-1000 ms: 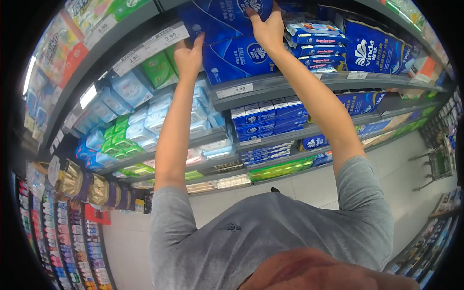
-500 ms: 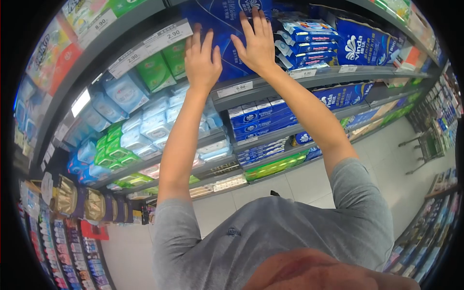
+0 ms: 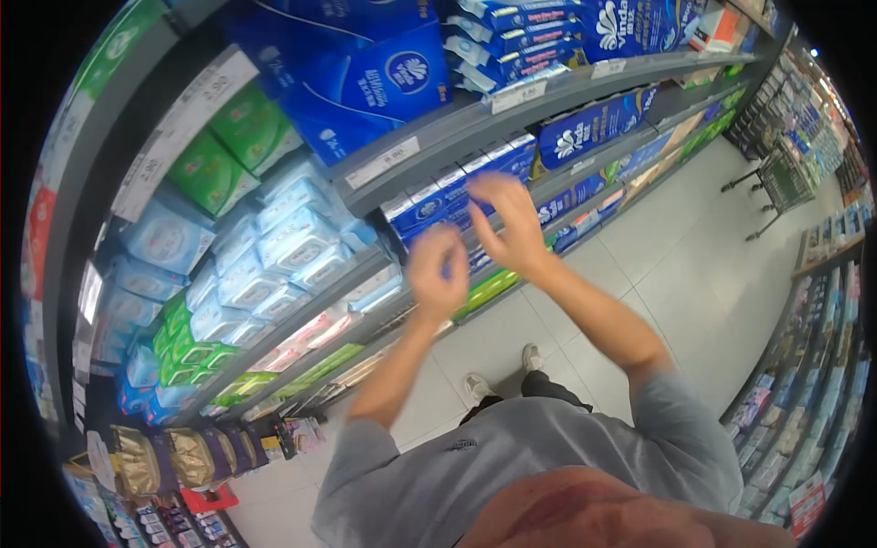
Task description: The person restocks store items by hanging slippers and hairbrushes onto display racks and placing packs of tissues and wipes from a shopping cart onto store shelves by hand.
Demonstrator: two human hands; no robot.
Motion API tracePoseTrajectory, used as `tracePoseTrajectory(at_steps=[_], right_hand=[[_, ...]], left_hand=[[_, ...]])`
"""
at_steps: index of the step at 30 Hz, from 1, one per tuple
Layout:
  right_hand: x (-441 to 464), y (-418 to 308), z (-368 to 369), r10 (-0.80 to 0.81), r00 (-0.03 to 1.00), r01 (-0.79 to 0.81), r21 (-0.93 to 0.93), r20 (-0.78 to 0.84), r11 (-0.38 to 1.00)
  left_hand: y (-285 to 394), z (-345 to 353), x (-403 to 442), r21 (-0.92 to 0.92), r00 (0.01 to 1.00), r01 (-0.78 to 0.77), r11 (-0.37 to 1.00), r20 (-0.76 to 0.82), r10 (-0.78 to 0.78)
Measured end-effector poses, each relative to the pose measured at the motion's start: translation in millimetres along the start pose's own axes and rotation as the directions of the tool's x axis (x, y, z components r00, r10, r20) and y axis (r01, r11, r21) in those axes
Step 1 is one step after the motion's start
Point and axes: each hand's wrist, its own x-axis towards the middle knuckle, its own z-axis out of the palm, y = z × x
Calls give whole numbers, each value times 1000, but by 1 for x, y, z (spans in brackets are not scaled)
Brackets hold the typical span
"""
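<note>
My left hand (image 3: 438, 274) is blurred, its fingers loosely curled with a gap to the thumb and nothing visible in it. To its right, my right hand (image 3: 512, 224) has its thumb apart from its bent fingers and is empty. Both hover in front of a lower shelf holding a row of small blue tissue packs (image 3: 429, 208), which they partly hide; contact cannot be made out. Above them, on the upper shelf, lies a large blue tissue pack (image 3: 375, 87) with a white emblem, apart from both hands.
Blue Vinda packs (image 3: 630, 27) and stacked wipes (image 3: 516, 41) fill the upper shelf. Pale blue wipe packs (image 3: 297, 242) and green packs (image 3: 242, 137) stand to the left. A shopping cart (image 3: 781, 178) is in the aisle at right. My shoes (image 3: 477, 387) show on the tiled floor (image 3: 603, 301).
Both hands have come off the large blue pack and moved down and back toward my body. The view has tilted lower, bringing my feet into sight.
</note>
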Motion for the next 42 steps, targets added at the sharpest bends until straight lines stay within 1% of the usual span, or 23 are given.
tracePoseTrajectory(at_steps=[3,4,5,6,7,8,10,14,17,18,19,20,21,22,24,26,31,35,36,38,39,40,42], right_hand=[[-238,80,-51,658,602,-608,-275,452,745],[-350,111,-88,855,137,-686,-575,500,446],[-472,114,-143,946,34,-703,-665,323,252],[-582,107,-215,915,-247,-588,-800,320,122],[-691,81,-285,921,-328,-506,-862,212,19],[-772,52,-349,910,-403,-412,-908,101,-82],[-763,-6,-436,514,-857,-143,-970,23,-195],[-724,-64,-504,439,-894,-304,-605,-86,-736],[-712,-43,-514,485,-867,-468,-152,-111,-871],[-704,-29,-515,508,-852,-510,-20,-126,-860],[-696,-11,-515,540,-831,-552,80,-136,-830],[-675,16,-511,584,-798,-602,158,-147,-783],[-660,45,-508,635,-758,-652,193,-146,-734],[-644,78,-507,719,-687,-726,129,-102,-676],[-612,149,-504,851,-526,-850,61,-15,-524],[-565,204,-505,934,-357,-930,85,26,-358],[-486,260,-541,996,-84,-990,116,-38,-79],[-553,259,-585,967,-230,-949,246,-113,-197],[-595,250,-597,937,-324,-931,217,-127,-293],[-667,228,-630,793,-603,-798,67,-85,-599],[-681,207,-642,697,-698,-715,107,-163,-691],[-721,187,-662,809,-575,-800,-120,-127,-587],[-777,157,-694,934,-318,-848,-392,-162,-356]], left_hand=[[-33,50,-209,-3,634,698,716,466,-617],[-59,44,-300,235,651,468,852,560,-512],[-70,27,-394,378,495,472,796,634,-594],[-51,-5,-431,592,136,502,630,665,-734],[-71,-39,-501,730,-419,189,656,665,-619],[-66,-72,-521,731,-593,87,677,584,-554],[-49,-114,-514,775,-645,-3,632,482,-593],[-43,-102,-455,731,-600,-221,646,420,-681],[-33,-1,-399,493,-507,-442,749,552,-662],[-86,31,-460,804,-225,-182,566,526,-820],[-74,100,-419,576,-241,-355,736,705,-667],[-86,172,-426,849,-84,337,407,458,-885],[-79,244,-395,801,-203,463,380,512,-834],[-58,313,-365,713,-157,487,504,639,-753],[37,410,-264,264,240,611,746,836,-493],[66,489,-235,97,347,566,819,873,-343],[103,572,-224,200,194,511,836,921,-339],[20,574,-327,183,-22,122,975,983,-182],[35,569,-307,187,-362,-145,972,904,-228],[-6,553,-339,-61,-641,-252,966,758,-120],[-55,536,-389,2,-480,-138,990,875,-69],[-25,545,-352,495,-621,-123,860,638,-456],[-28,600,-337,622,-607,3,783,624,-493]])
